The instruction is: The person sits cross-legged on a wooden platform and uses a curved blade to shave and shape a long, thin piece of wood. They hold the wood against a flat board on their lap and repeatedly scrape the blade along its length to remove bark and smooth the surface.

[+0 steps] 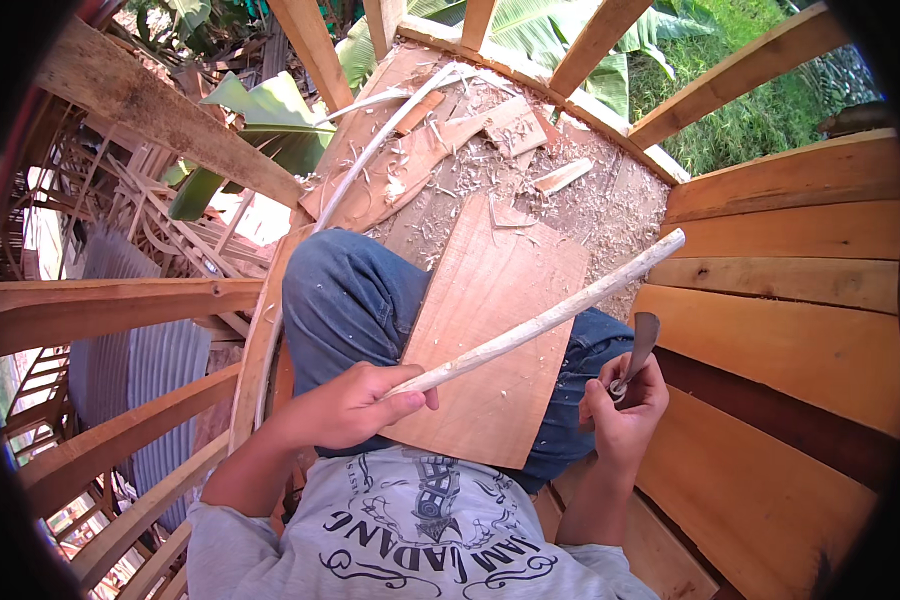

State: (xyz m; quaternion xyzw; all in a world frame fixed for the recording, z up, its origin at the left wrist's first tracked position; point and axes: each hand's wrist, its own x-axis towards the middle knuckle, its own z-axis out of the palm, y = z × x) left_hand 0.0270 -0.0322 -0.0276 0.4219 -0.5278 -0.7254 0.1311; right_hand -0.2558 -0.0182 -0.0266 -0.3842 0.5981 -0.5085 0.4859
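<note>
From the head camera I look down on my own lap. A flat wooden board (490, 330) lies over my knees, and I take it as the landmark for all places here.

My left hand (355, 405) is at the near left corner of the board. Its fingers are closed around the near end of a long, pale stick (550, 318), which looks peeled. The stick runs across the board from this corner up to the far right, and its far tip (676, 238) goes out past the right edge of the board. Whether it rests on the board or is a little above it, I cannot tell.

My right hand (625, 405) is just off the right edge of the board, near the lower part. Its fingers are closed around the handle of a knife (640, 345), and the dark blade points upward, apart from the stick. The blade does not touch the wood at this moment.

About the progress, I judge this way: the stick is already pale and bare along all the length that I see, so the peeling seems mostly done. Many wood shavings (570, 200) lie on the floor beyond the far edge of the board, which fits with much carving. A second thin, curved pale stick (370, 160) lies beyond the far left corner. What is left is probably some smoothing.
</note>
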